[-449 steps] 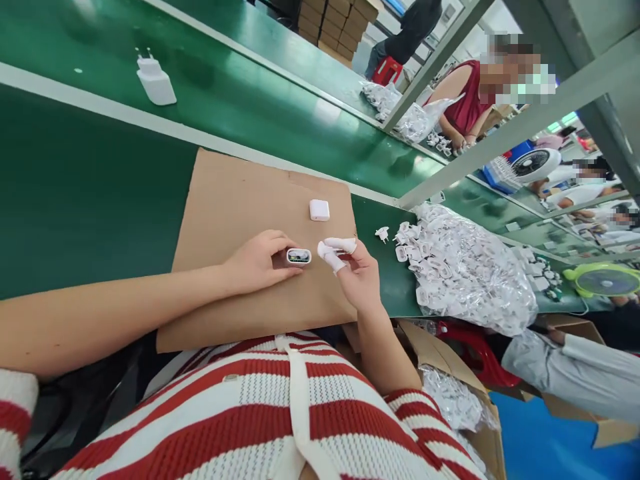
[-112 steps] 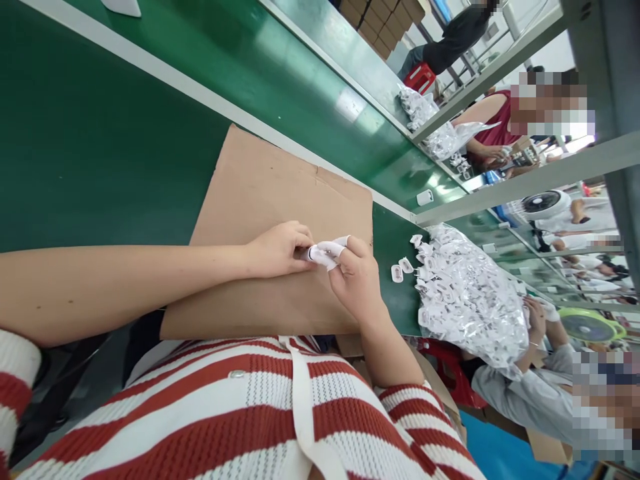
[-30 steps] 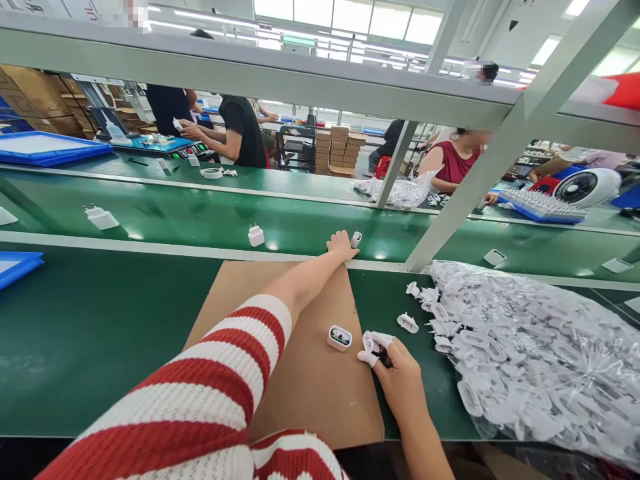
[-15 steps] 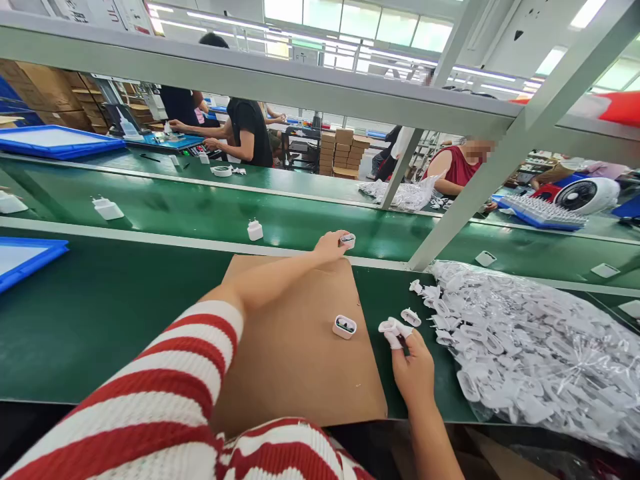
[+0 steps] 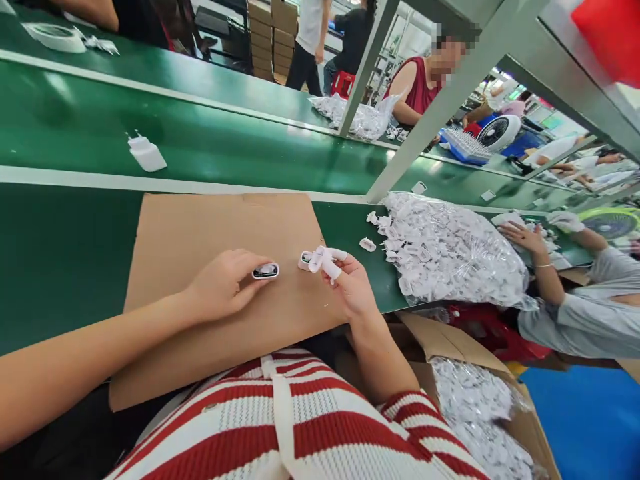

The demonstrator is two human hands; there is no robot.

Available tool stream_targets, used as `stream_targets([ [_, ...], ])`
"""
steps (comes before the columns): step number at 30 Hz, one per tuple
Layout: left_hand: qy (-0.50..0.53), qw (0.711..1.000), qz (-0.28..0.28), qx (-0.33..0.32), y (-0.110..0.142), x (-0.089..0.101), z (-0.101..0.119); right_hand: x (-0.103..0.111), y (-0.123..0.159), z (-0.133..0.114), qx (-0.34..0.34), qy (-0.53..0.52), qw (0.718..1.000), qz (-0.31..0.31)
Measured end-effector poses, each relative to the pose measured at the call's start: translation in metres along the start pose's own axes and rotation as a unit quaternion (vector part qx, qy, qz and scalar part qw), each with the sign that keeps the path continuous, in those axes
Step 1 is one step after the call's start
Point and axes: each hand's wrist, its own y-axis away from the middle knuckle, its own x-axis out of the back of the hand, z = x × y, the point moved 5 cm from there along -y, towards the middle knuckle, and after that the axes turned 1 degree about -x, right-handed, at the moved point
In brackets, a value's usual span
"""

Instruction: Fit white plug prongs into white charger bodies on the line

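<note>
Over the cardboard sheet (image 5: 175,233), my left hand (image 5: 225,283) is closed, thumb and fingers pinching a white charger housing (image 5: 266,271) whose open end shows dark parts inside. My right hand (image 5: 353,283), wearing white finger cots, pinches a small white plug cover (image 5: 317,259). Just behind that cover stands a second open charger housing (image 5: 303,261), partly hidden by it. One loose plug cover (image 5: 367,245) lies on the green bench to the right of the cardboard. Beside it a clear plastic bag (image 5: 450,247) spills many similar covers.
A green conveyor (image 5: 225,147) runs behind the bench, carrying a white plug charger (image 5: 147,152). A slanted metal post (image 5: 415,133) rises at the bench's back edge. On the right a co-worker's hands (image 5: 530,241) are near the bag. Below stands an open carton (image 5: 430,333) of bagged white parts.
My left hand has come back from the conveyor edge to the cardboard with the charger housing. My right hand has moved left with the plug cover. The view has turned right and down.
</note>
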Motion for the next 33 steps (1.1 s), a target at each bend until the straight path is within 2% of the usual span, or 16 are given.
stream_targets([
  [4, 0.068, 0.996, 0.04, 0.035, 0.001, -0.013, -0.012, -0.017, 0.005, 0.0, -0.008, 0.049, 0.998, -0.031],
  [7, 0.101, 0.993, 0.041, 0.05, 0.0, -0.016, -0.016, -0.03, 0.01, -0.003, 0.052, 0.19, 0.978, -0.068],
  [9, 0.121, 0.991, 0.042, 0.048, -0.001, -0.016, -0.016, -0.042, 0.014, -0.008, 0.133, 0.324, 0.932, -0.095],
  [12, 0.149, 0.987, 0.056, 0.029, -0.001, -0.017, -0.017, -0.063, 0.02, -0.011, 0.245, 0.51, 0.81, -0.155],
  [14, 0.157, 0.986, 0.062, 0.012, 0.0, -0.017, -0.017, -0.076, 0.02, -0.01, 0.274, 0.585, 0.739, -0.188],
  [17, 0.159, 0.986, 0.058, 0.002, 0.002, -0.017, -0.016, -0.091, 0.017, -0.007, 0.289, 0.647, 0.675, -0.208],
  [21, 0.162, 0.986, 0.045, 0.022, 0.003, -0.017, -0.016, -0.107, 0.014, -0.003, 0.304, 0.693, 0.614, -0.227],
  [25, 0.167, 0.985, 0.042, 0.024, 0.003, -0.019, -0.017, -0.113, 0.016, -0.003, 0.313, 0.704, 0.587, -0.248],
  [27, 0.164, 0.985, 0.048, 0.014, 0.002, -0.019, -0.017, -0.112, 0.016, -0.007, 0.314, 0.702, 0.592, -0.241],
  [31, 0.156, 0.986, 0.057, 0.003, 0.002, -0.018, -0.017, -0.108, 0.015, -0.016, 0.305, 0.691, 0.619, -0.217],
  [33, 0.157, 0.986, 0.054, 0.001, 0.002, -0.018, -0.016, -0.107, 0.015, -0.013, 0.292, 0.696, 0.618, -0.222],
])
